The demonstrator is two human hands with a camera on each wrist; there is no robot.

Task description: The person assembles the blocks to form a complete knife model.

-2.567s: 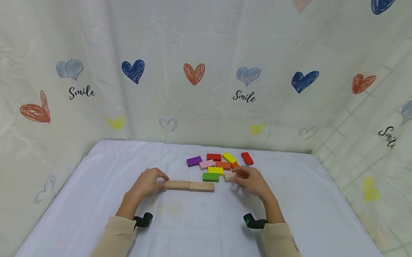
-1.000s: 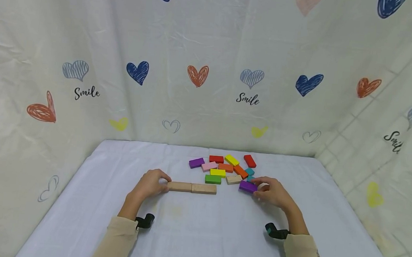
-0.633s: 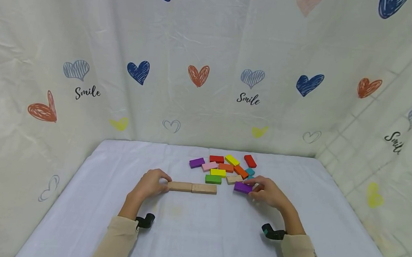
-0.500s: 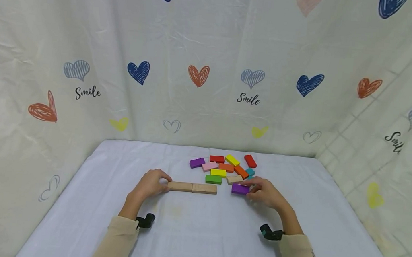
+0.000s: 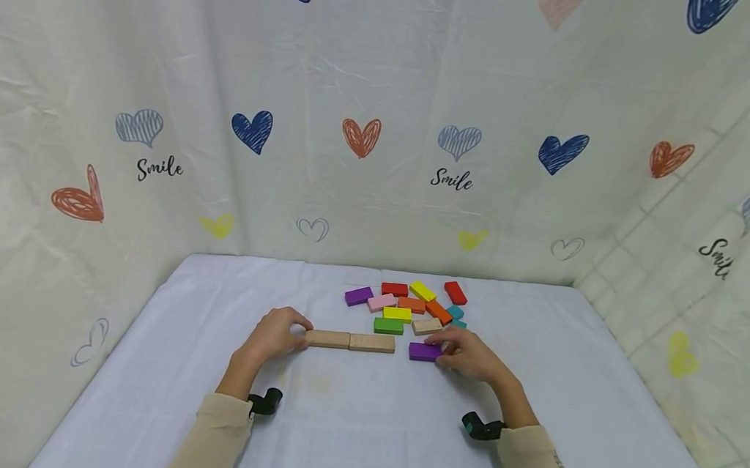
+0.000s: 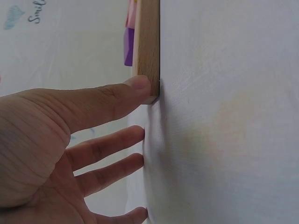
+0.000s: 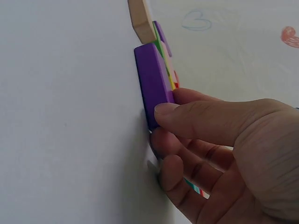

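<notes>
Two plain wooden blocks lie end to end in a row, the left block (image 5: pixel 328 340) and the right block (image 5: pixel 372 344). My left hand (image 5: pixel 276 332) pinches the row's left end; in the left wrist view the thumb presses the near face of the wooden block (image 6: pixel 148 46), the index finger is hidden behind, and the other fingers spread loosely. My right hand (image 5: pixel 470 354) pinches a purple block (image 5: pixel 424 352) by its right end, thumb on the near face (image 7: pixel 153 77). A small gap separates the purple block from the right wooden block.
Behind the row lie several loose blocks: a green block (image 5: pixel 388 326), a yellow block (image 5: pixel 397 314), a pink block (image 5: pixel 381 303), another purple block (image 5: pixel 359 296), a short wooden block (image 5: pixel 427 326) and a red block (image 5: pixel 455 292). A white cloth (image 5: pixel 332 436) covers the table.
My right hand has let go of the short wooden block and taken the purple block, sliding it left and nearer, level with the row. My left hand has stayed at the row's left end.
</notes>
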